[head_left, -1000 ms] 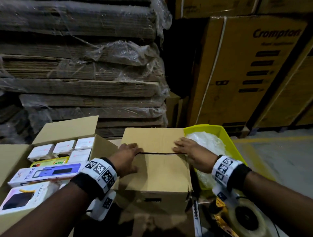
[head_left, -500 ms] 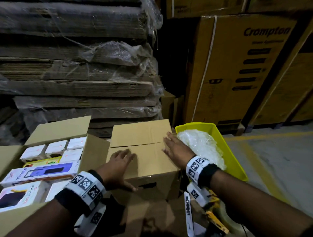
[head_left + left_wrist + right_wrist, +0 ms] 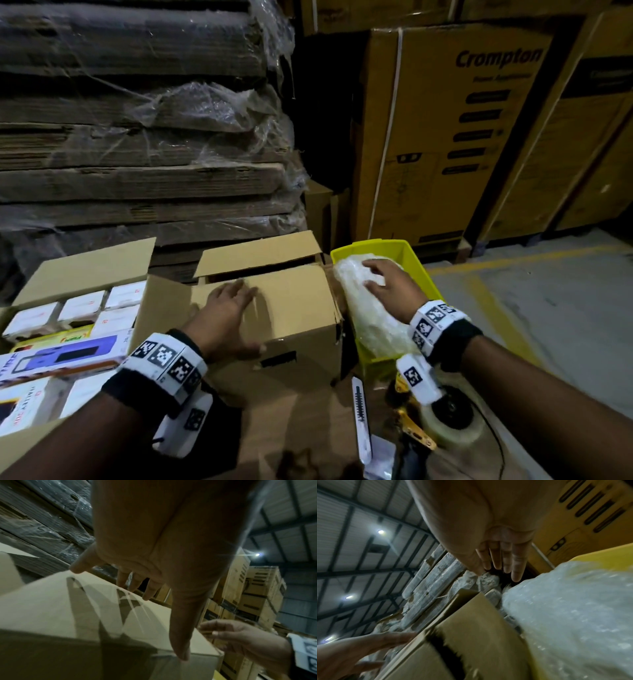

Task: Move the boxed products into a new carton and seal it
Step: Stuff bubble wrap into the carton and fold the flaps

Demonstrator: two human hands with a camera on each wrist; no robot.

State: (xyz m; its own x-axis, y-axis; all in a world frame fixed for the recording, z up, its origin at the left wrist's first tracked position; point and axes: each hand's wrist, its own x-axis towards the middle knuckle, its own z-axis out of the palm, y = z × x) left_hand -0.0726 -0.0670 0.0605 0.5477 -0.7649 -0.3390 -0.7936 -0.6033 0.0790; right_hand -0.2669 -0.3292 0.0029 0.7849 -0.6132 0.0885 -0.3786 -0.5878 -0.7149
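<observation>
Carton [image 3: 294, 308], brown cardboard, centre of my head view: my left hand [image 3: 222, 315] lies flat on its near flap, fingers straight and spread, gripping nothing. Half a second ago my right hand [image 3: 394, 291] also pressed on the lid; it has since left the carton and now sits with fingers extended over the bubble wrap [image 3: 366, 315] in the yellow bin [image 3: 407, 250] just to the carton's right. With that hand gone, the far flap [image 3: 260, 255] has lifted and a dark gap shows between the two flaps, where a second ago the seam was a thin line. From the right wrist view I cannot tell whether the fingers actually touch the wrap; they hold nothing.

Boxed products [image 3: 82, 308]: white and coloured packs, standing in the open carton [image 3: 85, 270] to the left, touching the centre carton's side.

Floor items, near edge: a white box cutter [image 3: 359, 414] lying beside a tape dispenser [image 3: 455, 418] with a clear roll, both below the bin.

Room: warehouse. Stack of flattened cardboard [image 3: 137, 137] under torn plastic film behind the cartons; tall printed boxes [image 3: 462, 130] marked "Crompton" to the right; grey concrete floor [image 3: 548, 291] with a yellow painted line. Wrist views show a ribbed metal roof with ceiling lamps.
</observation>
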